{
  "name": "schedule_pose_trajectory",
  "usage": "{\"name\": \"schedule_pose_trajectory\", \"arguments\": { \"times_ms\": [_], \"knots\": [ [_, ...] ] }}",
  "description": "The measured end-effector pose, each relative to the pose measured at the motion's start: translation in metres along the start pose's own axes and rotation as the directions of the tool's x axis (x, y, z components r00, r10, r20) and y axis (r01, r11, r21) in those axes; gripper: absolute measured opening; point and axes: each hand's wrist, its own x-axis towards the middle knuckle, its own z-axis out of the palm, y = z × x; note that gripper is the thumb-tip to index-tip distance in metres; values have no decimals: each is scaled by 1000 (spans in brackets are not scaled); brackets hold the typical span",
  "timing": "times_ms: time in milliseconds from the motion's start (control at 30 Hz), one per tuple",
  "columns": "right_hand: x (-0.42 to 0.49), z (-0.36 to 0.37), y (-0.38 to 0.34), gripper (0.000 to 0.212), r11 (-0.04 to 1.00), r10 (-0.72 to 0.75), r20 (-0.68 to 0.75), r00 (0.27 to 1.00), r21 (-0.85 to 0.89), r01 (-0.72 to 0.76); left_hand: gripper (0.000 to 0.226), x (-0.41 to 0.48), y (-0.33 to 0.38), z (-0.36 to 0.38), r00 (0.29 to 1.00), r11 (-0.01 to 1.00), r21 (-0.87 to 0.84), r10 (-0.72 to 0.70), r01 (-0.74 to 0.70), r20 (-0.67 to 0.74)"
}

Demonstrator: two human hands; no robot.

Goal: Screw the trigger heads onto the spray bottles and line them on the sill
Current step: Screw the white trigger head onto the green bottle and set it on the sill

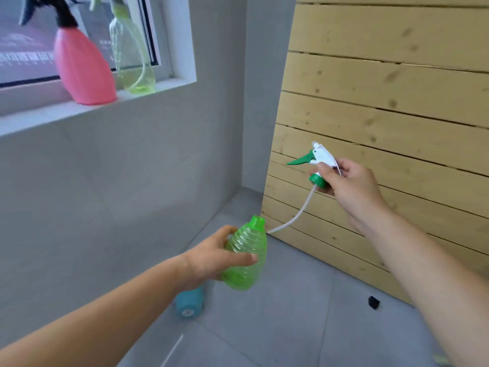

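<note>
Pale pine-plank slatted wall panel (pixel 397 102): fills the right side, leaning or standing on the grey tiled floor (pixel 277 327); upper and right edges cut off by the frame.

Grey plastered wall (pixel 105 194): carries the white window sill (pixel 39 120) at upper left; the sill's left end runs out of view.

Right arm: bare forearm enters from the lower right corner, extended up and left. Right hand (pixel 349 184) closed around the white trigger spray head with green lever and green screw collar (pixel 318 165), lever pointing left; its white dip tube (pixel 296 215) curves down to a tip just beside the bottle's mouth, outside it.

Left arm: bare forearm enters from the lower left corner, reaching right. Left hand (pixel 211 258) wrapped around the ribbed translucent green plastic spray bottle (pixel 244 258), held in the air and tilted, open neck up and to the right, no head fitted.

Pink opaque teardrop-shaped spray bottle with black trigger head (pixel 83 67): stands on the sill; head partly cut off at the top edge.

Clear yellow-green spray bottle with pale green head (pixel 133 56): stands on the sill just right of the pink one; head cropped at the top.

Blue cylindrical bottle (pixel 189 303): lies on the floor, largely hidden behind the left wrist.

Small black object (pixel 373 302): on the floor near the panel; too small to identify.
</note>
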Motion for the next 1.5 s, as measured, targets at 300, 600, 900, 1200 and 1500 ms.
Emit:
{"name": "schedule_pose_trajectory", "arguments": {
  "times_ms": [300, 600, 900, 1200, 1500],
  "knots": [
    [-29, -19, -34, 9, 987, -93, -143, 985, 120, 111, 84, -19, 2, 14, 999, 991, 130, 33, -28, -31],
    [-29, 0, -11, 19, 996, -12, 18, 1000, 89, 10, 78, -17, 6, 16, 998, 980, 187, 65, -63, -8],
    [-45, 30, 5, 21, 983, 153, 424, 893, 32, -183, 67, -18, 18, 23, 995, 993, 78, 84, -88, 48],
    [-45, 27, 13, 29, 992, 93, 590, 802, -121, -26, 59, -22, 15, 19, 995, 994, 45, 93, -95, 38],
    [-50, 40, 21, 26, 936, 51, 456, 889, -331, 117, 54, -25, 21, 21, 996, 996, 67, 57, -62, 71]
  ]
}}
